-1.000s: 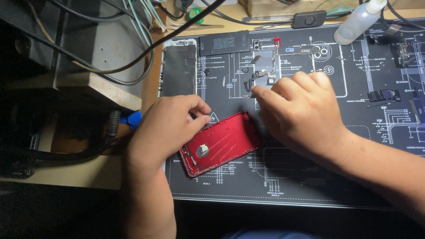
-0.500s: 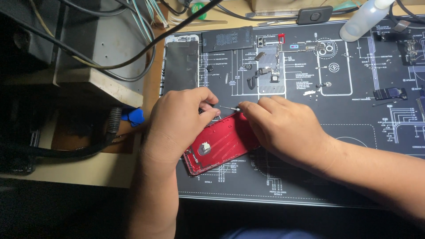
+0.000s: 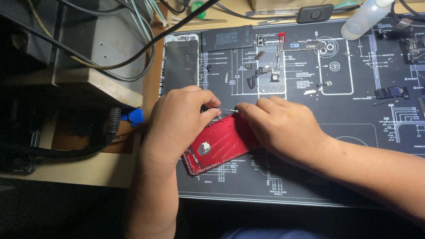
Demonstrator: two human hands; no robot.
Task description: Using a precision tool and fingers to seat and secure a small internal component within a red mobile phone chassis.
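Nearest to the camera, one red phone housing (image 3: 222, 143) lies tilted on the dark printed work mat (image 3: 310, 177), near its front-left part. The left hand (image 3: 179, 119) rests on the housing's upper left edge, fingers curled together and pinching one thin metal tool (image 3: 228, 109). The right hand (image 3: 283, 128) covers the housing's right end, its fingertips closed on the tool's other end.

Risk, as a judgement: the tool tip sits at the housing edge under both hands. A slip could gouge the housing or flick a small part off the mat. Pressure from the left hand could also skate the housing sideways.

Farther back, count as follows: one dark screen panel (image 3: 180, 64) at far left of the mat, one black battery (image 3: 228, 38) beside it, and roughly a dozen small loose parts (image 3: 265, 71) grouped right of the battery; exact number cannot be told. One white squeeze bottle (image 3: 365, 17) lies at far right. One blue pick (image 3: 133, 116) sits on the counter (image 3: 110, 170) left of the mat.
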